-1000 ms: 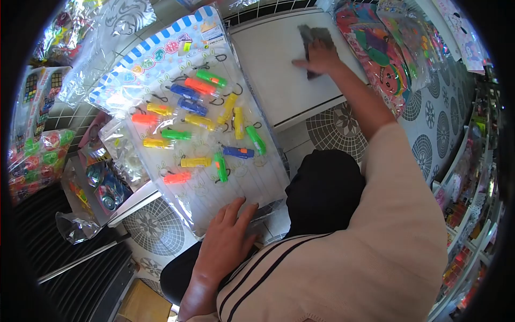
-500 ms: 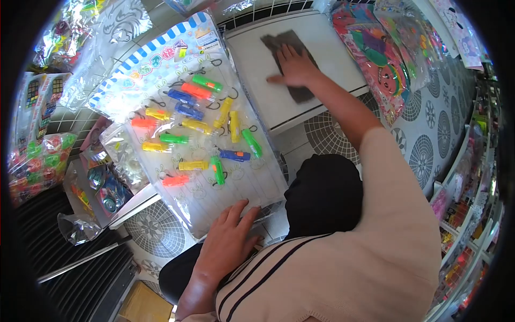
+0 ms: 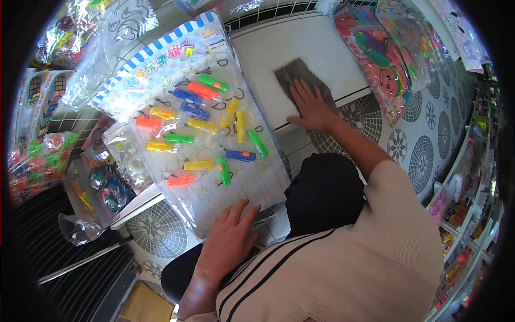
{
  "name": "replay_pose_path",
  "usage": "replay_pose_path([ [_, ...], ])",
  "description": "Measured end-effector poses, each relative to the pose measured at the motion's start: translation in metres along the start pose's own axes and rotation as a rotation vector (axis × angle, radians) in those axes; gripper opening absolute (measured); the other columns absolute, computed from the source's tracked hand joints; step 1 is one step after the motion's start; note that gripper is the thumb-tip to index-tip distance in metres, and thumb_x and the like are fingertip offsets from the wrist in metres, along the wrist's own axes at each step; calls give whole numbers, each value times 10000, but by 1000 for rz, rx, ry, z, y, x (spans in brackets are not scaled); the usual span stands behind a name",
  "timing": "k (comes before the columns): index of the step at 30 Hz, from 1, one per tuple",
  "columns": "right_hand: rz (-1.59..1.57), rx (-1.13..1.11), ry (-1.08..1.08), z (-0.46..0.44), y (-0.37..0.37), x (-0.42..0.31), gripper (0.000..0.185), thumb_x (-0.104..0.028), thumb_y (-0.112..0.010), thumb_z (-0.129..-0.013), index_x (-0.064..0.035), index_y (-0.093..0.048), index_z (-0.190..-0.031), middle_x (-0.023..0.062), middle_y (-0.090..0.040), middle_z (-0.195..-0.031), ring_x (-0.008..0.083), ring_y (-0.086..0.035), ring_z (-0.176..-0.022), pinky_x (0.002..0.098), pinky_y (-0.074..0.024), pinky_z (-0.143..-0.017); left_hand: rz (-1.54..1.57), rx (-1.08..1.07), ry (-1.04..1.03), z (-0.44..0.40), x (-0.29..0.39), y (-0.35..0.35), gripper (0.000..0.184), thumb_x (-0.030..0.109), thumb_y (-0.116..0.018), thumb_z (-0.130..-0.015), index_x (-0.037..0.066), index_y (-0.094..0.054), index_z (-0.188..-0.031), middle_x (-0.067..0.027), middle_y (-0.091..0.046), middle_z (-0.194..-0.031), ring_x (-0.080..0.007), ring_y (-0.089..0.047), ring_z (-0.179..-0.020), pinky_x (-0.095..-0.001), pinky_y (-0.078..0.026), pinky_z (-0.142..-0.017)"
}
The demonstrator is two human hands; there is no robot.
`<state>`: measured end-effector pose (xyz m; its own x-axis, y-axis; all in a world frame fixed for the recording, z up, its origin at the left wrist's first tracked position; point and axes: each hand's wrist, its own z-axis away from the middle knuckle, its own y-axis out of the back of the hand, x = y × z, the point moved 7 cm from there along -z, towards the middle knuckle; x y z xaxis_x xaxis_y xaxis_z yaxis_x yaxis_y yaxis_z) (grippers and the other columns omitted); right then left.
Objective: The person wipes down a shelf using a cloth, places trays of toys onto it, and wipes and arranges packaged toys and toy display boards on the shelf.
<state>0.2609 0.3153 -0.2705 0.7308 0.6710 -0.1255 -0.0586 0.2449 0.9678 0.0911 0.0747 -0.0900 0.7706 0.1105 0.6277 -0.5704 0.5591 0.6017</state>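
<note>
My right hand (image 3: 312,108) lies flat with fingers spread on a dark grey cloth (image 3: 301,75), pressing it against a white shelf top (image 3: 263,51) close to its front edge. My left hand (image 3: 228,236) rests, fingers stretched out, at the lower edge of a large clear plastic pack (image 3: 214,198). Inside the pack are several small flashlights (image 3: 203,126) in yellow, green, blue and orange, with dark cord loops. A blue-and-white striped header card (image 3: 161,56) tops the pack.
Colourful bagged toys (image 3: 378,53) hang at the shelf's right end. Left of the pack stands a grey box (image 3: 88,188) with packaged items. Patterned tiles (image 3: 421,145) cover the floor, and stocked racks (image 3: 466,198) line the right side. A black-clad knee (image 3: 327,193) is below the shelf.
My right hand has slid the cloth toward me and slightly right, to the shelf's front edge. My left hand stays at the pack's lower edge.
</note>
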Motion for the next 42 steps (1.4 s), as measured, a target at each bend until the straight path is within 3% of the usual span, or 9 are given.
replay_pose_path([
  [4,-88,10,-41,24,-11,6,900,-646,-401,-816,-26,-155,-1420,162,-61,-1498,301,-50,-1388,544,-58,-1078,5,-2,-28,4,0,5,562,161,-656,-745,95,-435,-1257,-162,-408,-1295,-352,-419,-1169,-413,-371,-965],
  [15,-158,48,-454,-133,19,120,927,-705,-325,-801,-74,-101,-1442,114,-16,-1512,259,1,-1395,521,-41,-1094,-21,-4,45,10,-5,-2,558,178,-653,-757,85,-430,-1261,-167,-422,-1283,-352,-433,-1157,-409,-373,-960],
  [22,-205,198,-746,-60,-2,194,953,-727,-332,-782,-66,-122,-1436,151,-40,-1503,292,-17,-1391,556,-71,-1075,-5,-17,84,25,-8,-5,560,178,-655,-756,71,-430,-1256,-164,-421,-1285,-348,-429,-1164,-406,-369,-966],
  [24,-161,212,-772,-22,-7,183,942,-700,-364,-794,-44,-134,-1429,177,-68,-1494,311,-32,-1387,555,-83,-1074,-3,-15,68,28,-6,-3,558,181,-656,-754,68,-432,-1252,-162,-421,-1285,-348,-427,-1165,-406,-367,-968],
  [28,24,243,-553,41,-22,118,950,-662,-423,-799,35,-179,-1397,234,-109,-1472,347,-93,-1375,529,-97,-1082,28,-28,26,28,-1,3,559,183,-660,-746,62,-437,-1244,-160,-420,-1287,-350,-426,-1161,-408,-365,-969],
  [33,47,39,-434,61,-7,57,943,-660,-415,-806,43,-188,-1392,246,-119,-1465,358,-97,-1373,522,-110,-1083,13,-47,-9,17,2,4,571,174,-667,-734,62,-439,-1245,-161,-431,-1277,-351,-431,-1152,-413,-367,-963],
  [42,-172,137,-710,-13,6,179,1005,-720,-384,-772,30,-158,-1401,246,-72,-1472,355,-54,-1378,522,-99,-1085,-65,-39,-43,7,20,5,564,169,-663,-736,72,-441,-1246,-157,-443,-1267,-345,-444,-1140,-411,-375,-954],
])
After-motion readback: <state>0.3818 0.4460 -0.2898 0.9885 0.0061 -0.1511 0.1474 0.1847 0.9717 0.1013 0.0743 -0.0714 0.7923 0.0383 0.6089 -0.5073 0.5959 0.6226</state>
